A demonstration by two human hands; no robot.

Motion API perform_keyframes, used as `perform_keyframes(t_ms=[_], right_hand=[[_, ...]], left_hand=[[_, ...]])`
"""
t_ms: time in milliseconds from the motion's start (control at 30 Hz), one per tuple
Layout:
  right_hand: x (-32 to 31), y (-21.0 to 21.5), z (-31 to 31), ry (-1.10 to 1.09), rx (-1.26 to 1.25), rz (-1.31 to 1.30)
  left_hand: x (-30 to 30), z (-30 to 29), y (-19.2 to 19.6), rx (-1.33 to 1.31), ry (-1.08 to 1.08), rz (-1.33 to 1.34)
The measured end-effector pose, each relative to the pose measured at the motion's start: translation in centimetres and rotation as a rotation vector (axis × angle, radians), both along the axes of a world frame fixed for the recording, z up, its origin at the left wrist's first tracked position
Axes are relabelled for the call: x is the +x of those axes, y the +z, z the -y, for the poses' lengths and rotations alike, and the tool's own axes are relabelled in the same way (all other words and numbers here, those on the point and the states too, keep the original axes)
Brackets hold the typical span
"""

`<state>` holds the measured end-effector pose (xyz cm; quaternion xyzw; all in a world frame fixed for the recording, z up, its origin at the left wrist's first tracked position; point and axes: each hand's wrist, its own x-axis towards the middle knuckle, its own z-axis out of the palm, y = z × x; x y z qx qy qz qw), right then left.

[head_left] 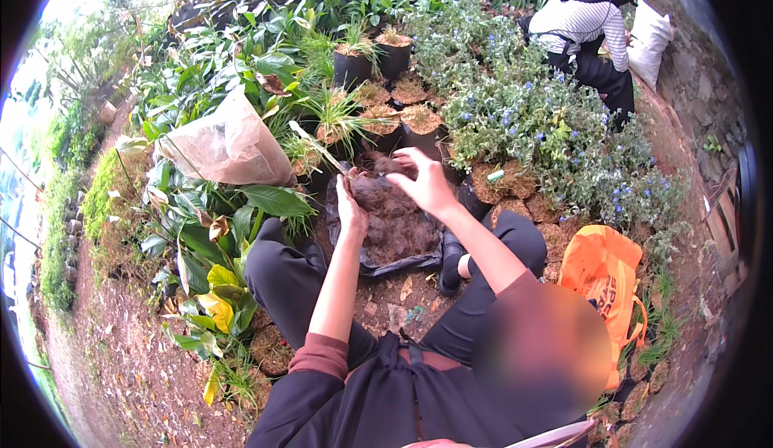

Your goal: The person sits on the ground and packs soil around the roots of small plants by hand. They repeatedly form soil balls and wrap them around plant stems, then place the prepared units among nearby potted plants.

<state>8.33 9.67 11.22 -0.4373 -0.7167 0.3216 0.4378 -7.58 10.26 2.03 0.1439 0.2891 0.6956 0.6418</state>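
Observation:
My left hand (351,209) is cupped round the side of a clump of brown fibre (374,194). A pale, narrow stick-like piece (319,148) slants up and to the left from just above that hand; whether the hand holds it I cannot tell. Over the clump's right side is my right hand (424,182), its fingers curved and apart, with nothing visible in them. Below both hands a black plastic bag (396,268) lies open between my legs, filled with loose brown fibre (398,235).
Potted plants topped with fibre (420,119) stand ahead. Leafy plants and a pale translucent bag (229,144) are at left. Blue-flowered bushes (547,118) grow at right, near an orange bag (597,275). A person in stripes (581,25) bends beside a white sack (649,44) at far right.

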Motion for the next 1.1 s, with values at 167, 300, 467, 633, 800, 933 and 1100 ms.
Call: perform_keyframes(t_ms=[167, 300, 467, 633, 800, 933, 1100], right_hand=[[-1.4, 0.2, 1.7, 0.122, 0.224, 0.184], [-0.6, 1.1, 1.4, 0.105, 0.307, 0.067], [-2.0, 2.4, 1.6, 0.111, 0.241, -0.116], [-2.6, 0.6, 1.0, 0.005, -0.058, -0.423], [-3.4, 0.2, 1.2, 0.102, -0.139, -0.378], [-3.6, 1.4, 2.2, 0.151, -0.162, -0.441], [-3.7, 1.0, 2.3, 0.022, 0.035, -0.328]], left_hand=[[1.4, 0.0, 3.1, 0.008, -0.013, 0.049], [1.8, 0.7, 7.4, -0.007, -0.090, 0.051], [0.3, -0.9, 8.9, 0.056, -0.198, -0.093], [-0.6, -1.0, 9.7, 0.102, -0.202, -0.214], [-0.8, -1.5, 7.1, 0.211, -0.200, 0.020], [-0.7, -1.2, 7.3, 0.267, -0.206, -0.016], [-0.2, -0.4, 8.0, 0.274, -0.255, -0.199]])
